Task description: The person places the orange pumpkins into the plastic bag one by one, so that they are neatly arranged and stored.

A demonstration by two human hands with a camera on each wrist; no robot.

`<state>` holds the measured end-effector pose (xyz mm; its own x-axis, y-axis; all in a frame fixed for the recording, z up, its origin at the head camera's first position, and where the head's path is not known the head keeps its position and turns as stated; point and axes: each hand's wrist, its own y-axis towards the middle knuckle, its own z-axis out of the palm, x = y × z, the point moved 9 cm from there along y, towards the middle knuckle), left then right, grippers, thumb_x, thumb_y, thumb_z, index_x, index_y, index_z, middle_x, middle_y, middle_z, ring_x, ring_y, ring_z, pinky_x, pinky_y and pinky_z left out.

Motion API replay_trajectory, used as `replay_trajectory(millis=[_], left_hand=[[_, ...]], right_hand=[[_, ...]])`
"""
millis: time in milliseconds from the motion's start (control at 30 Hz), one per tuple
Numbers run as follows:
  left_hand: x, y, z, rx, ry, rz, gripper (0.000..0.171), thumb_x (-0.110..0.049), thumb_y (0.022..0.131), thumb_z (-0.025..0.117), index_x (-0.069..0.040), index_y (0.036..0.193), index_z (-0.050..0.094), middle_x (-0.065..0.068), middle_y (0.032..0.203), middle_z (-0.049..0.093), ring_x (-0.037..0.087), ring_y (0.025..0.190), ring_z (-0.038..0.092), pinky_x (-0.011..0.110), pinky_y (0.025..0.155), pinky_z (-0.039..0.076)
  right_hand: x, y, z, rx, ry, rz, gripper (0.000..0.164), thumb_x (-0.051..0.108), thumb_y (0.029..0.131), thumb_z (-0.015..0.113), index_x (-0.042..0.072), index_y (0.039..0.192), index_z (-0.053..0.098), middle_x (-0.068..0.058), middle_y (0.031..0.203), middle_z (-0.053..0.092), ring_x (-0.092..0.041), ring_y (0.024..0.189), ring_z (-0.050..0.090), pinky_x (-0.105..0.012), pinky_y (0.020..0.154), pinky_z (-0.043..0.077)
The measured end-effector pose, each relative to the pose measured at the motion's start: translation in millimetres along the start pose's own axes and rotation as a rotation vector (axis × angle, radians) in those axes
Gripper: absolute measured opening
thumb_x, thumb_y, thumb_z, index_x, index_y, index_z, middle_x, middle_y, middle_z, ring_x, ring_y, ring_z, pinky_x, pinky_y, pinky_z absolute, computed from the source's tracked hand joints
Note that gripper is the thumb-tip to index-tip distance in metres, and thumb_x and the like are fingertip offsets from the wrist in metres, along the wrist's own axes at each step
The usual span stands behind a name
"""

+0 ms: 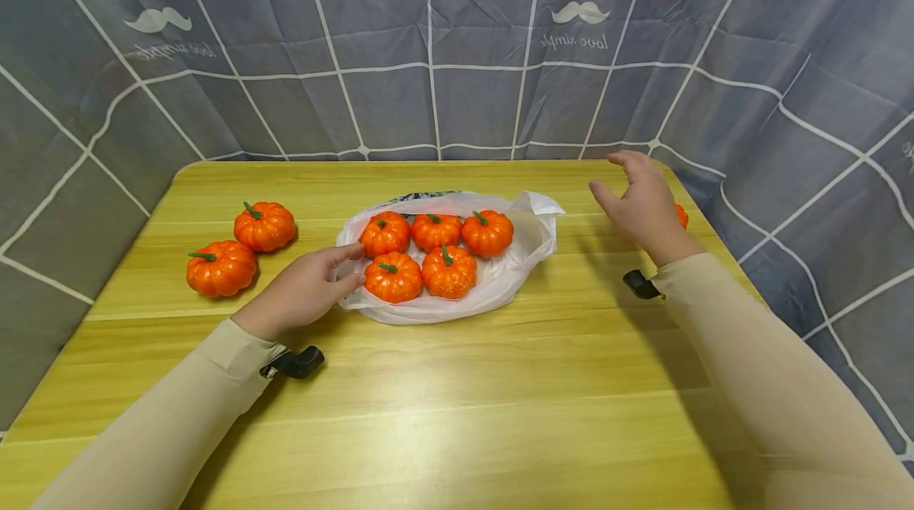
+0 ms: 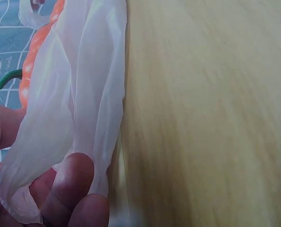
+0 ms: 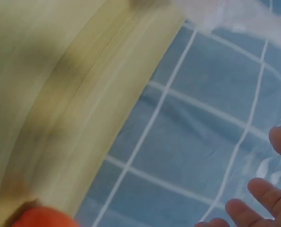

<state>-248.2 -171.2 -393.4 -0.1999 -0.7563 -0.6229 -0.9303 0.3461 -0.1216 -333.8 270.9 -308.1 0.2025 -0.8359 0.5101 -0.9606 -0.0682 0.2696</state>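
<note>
So rn it looks like the bag-steadying step imo. The left hand [image 1: 307, 288] has its fingers curled on the near-side rim of the thin white bag [image 1: 535, 216], w/ plastic caught b/w them in the left wrist view. Five pumpkins [image 1: 436, 233] sit in the bag just right of those fingertips, stems up or tilted a bit.

The right hand [image 1: 643, 205] is hanging over the table [image 1: 428, 399], thumb & fingers well apart, nothing in them. A lone pumpkin [image 1: 681, 216] is off to the right of those fingers, mostly hidden by the hand, only a corner of it in the right wrist view. Fingers aren't on it afaict.

Two more are left of the left fingers, near each other: one back pumpkin [image 1: 264, 226] and one front pumpkin [image 1: 221, 269].

Can't tell if stuff's going in or out tbh. If the right hand's after that lone one, the next move prob calls for shifting right & wrapping the spread fingers around its body, w/ the left keeping the rim put.
</note>
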Motion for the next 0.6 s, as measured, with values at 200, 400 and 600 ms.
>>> replay_trajectory(millis=[200, 400, 600], left_hand=[[-0.5, -0.6, 0.0, 0.001, 0.000, -0.004, 0.060, -0.036, 0.108, 0.058, -0.008, 0.159, 0.046, 0.016, 0.161, 0.051, 0.041, 0.151, 0.042, 0.064, 0.122, 0.035], [-0.7, -1.2, -0.5, -0.009, 0.005, -0.001, 0.060, -0.037, 0.108, 0.058, -0.007, 0.159, 0.047, 0.016, 0.161, 0.051, 0.042, 0.151, 0.043, 0.064, 0.122, 0.035], [-0.5, -1.3, -0.6, -0.011, 0.004, -0.004, 0.060, -0.035, 0.107, 0.059, -0.008, 0.159, 0.047, 0.016, 0.160, 0.051, 0.041, 0.150, 0.043, 0.063, 0.122, 0.035]], right_hand=[[-31, 6, 0, 0.049, -0.063, 0.073, 0.068, 0.035, 0.106, 0.061, -0.004, 0.158, 0.040, -0.029, 0.165, 0.035, -0.049, 0.155, 0.026, -0.063, 0.128, 0.016], [-50, 8, 2, 0.091, -0.078, 0.124, 0.076, 0.040, 0.105, 0.060, -0.004, 0.161, 0.032, -0.030, 0.168, 0.027, -0.052, 0.155, 0.019, -0.066, 0.125, 0.017], [-65, 8, 7, 0.129, -0.079, 0.161, 0.087, 0.045, 0.104, 0.058, -0.004, 0.165, 0.021, -0.029, 0.172, 0.017, -0.056, 0.155, 0.011, -0.069, 0.123, 0.018]])
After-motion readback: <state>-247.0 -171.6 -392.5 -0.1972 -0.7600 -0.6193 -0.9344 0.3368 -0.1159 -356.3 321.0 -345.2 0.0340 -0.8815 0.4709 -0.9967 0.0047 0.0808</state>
